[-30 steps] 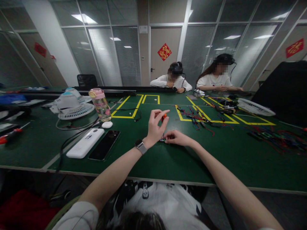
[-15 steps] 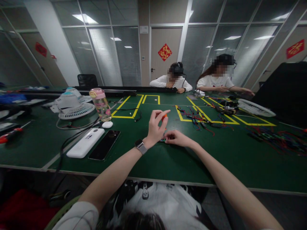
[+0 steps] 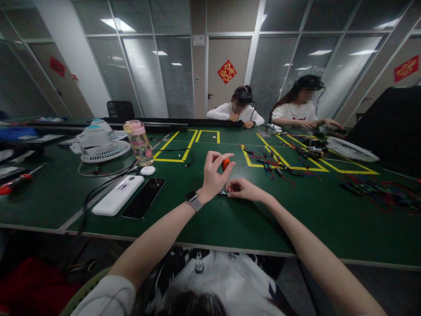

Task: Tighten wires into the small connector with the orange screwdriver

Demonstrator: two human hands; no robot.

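Observation:
My left hand (image 3: pixel 213 173), with a watch (image 3: pixel 193 200) on its wrist, is curled around the orange handle (image 3: pixel 225 164) of a screwdriver. The tool stands upright, its thin shaft partly hidden behind the hand and pointing down at a small circuit board (image 3: pixel 223 193). Thumb and forefinger are on either side of the handle, their tips apart. Close by on the right, my right hand (image 3: pixel 241 189) has its fingers pinched at the edge of the board, which lies on the green table (image 3: pixel 210 224). The fingers cover much of the board.
Left of my arms are a black phone (image 3: pixel 144 198), a white power bank (image 3: pixel 117 195), a round white case (image 3: pixel 147 170), a pink-lidded bottle (image 3: pixel 140 145) and a fan (image 3: pixel 101 147). Wired circuit boards (image 3: pixel 268 160) lie within yellow tape at right. Two people sit across the table.
The orange handle shows more fully between my left thumb and forefinger. My right hand has barely moved. Across the table, the right-hand person's hands have shifted.

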